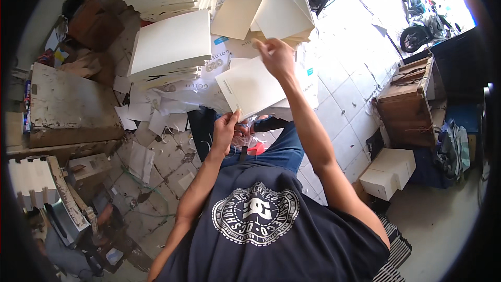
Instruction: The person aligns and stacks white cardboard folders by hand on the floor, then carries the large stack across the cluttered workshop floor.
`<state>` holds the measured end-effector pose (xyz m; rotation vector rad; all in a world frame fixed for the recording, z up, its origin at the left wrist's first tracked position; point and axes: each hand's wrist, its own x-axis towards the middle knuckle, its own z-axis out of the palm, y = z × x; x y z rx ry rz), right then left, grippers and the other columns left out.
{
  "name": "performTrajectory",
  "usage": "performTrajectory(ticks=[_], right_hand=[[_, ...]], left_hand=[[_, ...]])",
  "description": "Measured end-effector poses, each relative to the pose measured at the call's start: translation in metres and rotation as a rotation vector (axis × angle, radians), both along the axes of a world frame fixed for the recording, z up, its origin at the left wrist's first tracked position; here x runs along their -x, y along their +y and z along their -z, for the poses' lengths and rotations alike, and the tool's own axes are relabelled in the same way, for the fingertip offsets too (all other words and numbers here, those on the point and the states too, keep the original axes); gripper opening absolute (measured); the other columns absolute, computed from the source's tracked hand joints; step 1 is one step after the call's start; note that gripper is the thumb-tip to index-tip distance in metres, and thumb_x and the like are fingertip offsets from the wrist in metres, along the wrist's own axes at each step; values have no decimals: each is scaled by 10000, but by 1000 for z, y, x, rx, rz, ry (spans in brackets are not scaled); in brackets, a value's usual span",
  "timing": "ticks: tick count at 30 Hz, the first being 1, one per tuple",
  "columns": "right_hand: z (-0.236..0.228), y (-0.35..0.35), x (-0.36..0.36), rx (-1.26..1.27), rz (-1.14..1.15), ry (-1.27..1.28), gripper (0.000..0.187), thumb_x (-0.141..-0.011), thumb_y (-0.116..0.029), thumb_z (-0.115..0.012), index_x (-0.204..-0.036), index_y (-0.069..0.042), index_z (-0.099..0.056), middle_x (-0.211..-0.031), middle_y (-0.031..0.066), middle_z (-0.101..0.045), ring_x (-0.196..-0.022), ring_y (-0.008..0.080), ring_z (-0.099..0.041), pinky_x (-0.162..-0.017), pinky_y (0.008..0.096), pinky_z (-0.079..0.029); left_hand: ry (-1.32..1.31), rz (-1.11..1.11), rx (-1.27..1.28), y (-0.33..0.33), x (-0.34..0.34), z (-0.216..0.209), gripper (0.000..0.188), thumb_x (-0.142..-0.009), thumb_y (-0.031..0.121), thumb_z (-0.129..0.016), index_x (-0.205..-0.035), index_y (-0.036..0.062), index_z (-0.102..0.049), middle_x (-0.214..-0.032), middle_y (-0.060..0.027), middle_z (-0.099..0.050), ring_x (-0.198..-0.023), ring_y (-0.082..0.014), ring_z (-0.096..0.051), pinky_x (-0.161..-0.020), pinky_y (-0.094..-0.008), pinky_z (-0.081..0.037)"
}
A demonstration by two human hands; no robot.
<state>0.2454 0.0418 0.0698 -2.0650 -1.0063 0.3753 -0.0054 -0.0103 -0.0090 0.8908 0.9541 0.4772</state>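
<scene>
A cream card sheet [253, 87] with a thin slit-like mark near its left edge lies tilted over the near side of the work surface, above my lap. My left hand [226, 131] pinches its near corner between thumb and fingers. Raised over the sheet's far right part is my right hand [276, 58], its fingers curled together. Whatever it may hold is too small to make out. Just beyond that hand, loose cream sheets [284, 14] lie overlapping on a pile.
Thick stacks of cream sheets [171, 42] stand at the left of the surface, which has a printed white plastic cover [209, 84]. Paper scraps [140, 109] litter the tiled floor. A wooden cabinet [404, 105] and a cream box-like block [387, 173] are at right; a motorbike [421, 21] stands farther off.
</scene>
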Motion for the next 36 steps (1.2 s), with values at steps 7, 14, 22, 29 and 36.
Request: performTrajectory(ticks=[7, 14, 22, 29, 36], right_hand=[[62, 105, -7, 201, 179, -150, 341, -841, -369, -682, -915, -42, -740, -885, 192, -711, -910, 345, -697, -806, 448, -545], [-87, -81, 14, -675, 51, -202, 102, -832, -60, -720, -928, -26, -731, -725, 83, -682, -642, 131, -625, -590, 269, -468], [-88, -216, 80, -435, -164, -12, 114, -830, 50, -692, -941, 25, -703, -824, 106, -729, -747, 160, -706, -681, 268, -543], [-19, -204, 109, -321, -84, 523, 142, -920, -3, -625, -1051, 42, -660, -879, 64, -705, -850, 76, -655, -750, 241, -522], [-32, -200, 103, -327, -147, 889, 103, -944, -38, -626, -986, 51, -655, -841, 31, -692, -803, 36, -618, -702, 212, -494]], left_hand=[[77, -2, 22, -23, 33, -4, 356, -987, 409, -578, -1049, 66, -652, -846, -30, -710, -674, -81, -648, -592, -201, -473], [125, -165, -776, -29, 52, -101, 213, -953, 187, -653, -1049, -2, -627, -928, -84, -678, -799, -121, -605, -749, -258, -477], [11, 129, -1552, -47, -34, -154, 308, -867, 132, -706, -1162, 62, -650, -1147, -114, -643, -1047, -263, -597, -926, -418, -426], [82, 8, -1548, -55, -36, -95, 211, -861, 84, -712, -1061, 17, -695, -931, -88, -698, -753, -189, -651, -685, -314, -476], [43, -89, -1263, -52, -33, -95, 213, -854, 30, -724, -1064, 15, -698, -914, -113, -677, -765, -223, -673, -649, -303, -548]])
